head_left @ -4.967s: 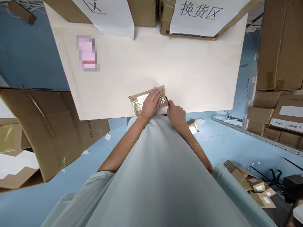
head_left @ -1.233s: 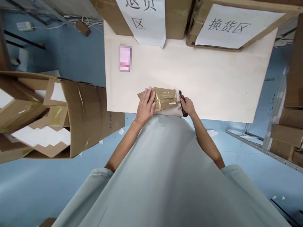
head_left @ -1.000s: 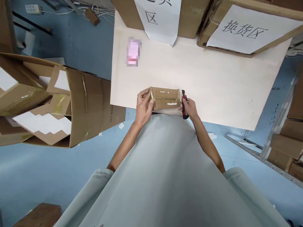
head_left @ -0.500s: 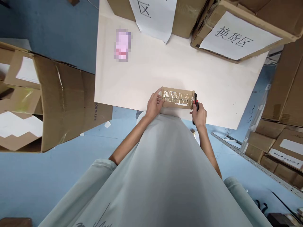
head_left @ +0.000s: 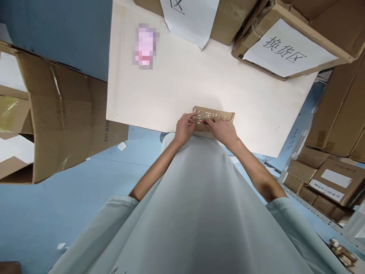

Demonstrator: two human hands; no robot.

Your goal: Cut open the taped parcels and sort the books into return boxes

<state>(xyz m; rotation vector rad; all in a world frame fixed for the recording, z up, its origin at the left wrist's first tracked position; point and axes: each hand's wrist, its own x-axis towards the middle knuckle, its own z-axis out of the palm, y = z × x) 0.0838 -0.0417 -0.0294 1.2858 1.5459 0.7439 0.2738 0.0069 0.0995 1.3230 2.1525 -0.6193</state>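
Note:
A small brown cardboard box [head_left: 218,113], wrapped in shiny clear tape, lies at the near edge of the white table [head_left: 182,80]. My left hand [head_left: 184,127] grips the box by its left end, fingers bent around the corner. Over the middle and right of the box is my right hand [head_left: 224,131], closed around a red and black utility knife [head_left: 203,122]. Only a bit of the knife's red part shows beside my fingers, near the left end of the box. The blade is hidden or too small to make out.
A pixelated pink item [head_left: 145,45] is at the table's back left. An open carton [head_left: 285,49] with a handwritten paper stands at the back right, another carton [head_left: 228,23] beside it. A large carton [head_left: 65,114] stands left; stacked boxes [head_left: 330,182] fill the right.
My right hand has moved left with the utility knife, from beside the box's right end to over the box. My left hand keeps holding the left end. The view has shifted slightly.

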